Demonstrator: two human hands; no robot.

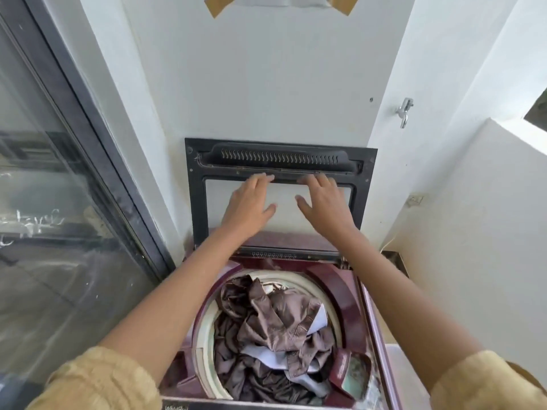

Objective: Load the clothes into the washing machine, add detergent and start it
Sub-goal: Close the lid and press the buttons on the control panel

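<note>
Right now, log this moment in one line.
both hands flat on raised black-framed glass lid | brown clothes in maroon top-load washer drum | lid open

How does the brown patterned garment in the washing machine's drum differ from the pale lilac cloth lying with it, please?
The brown patterned garment is dark with a woven-looking motif; the pale lilac cloth is light and plain. The brown garment fills most of the cream-rimmed drum, while the lilac cloth shows only in small patches, mostly tucked under brown folds. Both lie crumpled inside the drum, below the raised black-framed lid, untouched by either hand.
</note>
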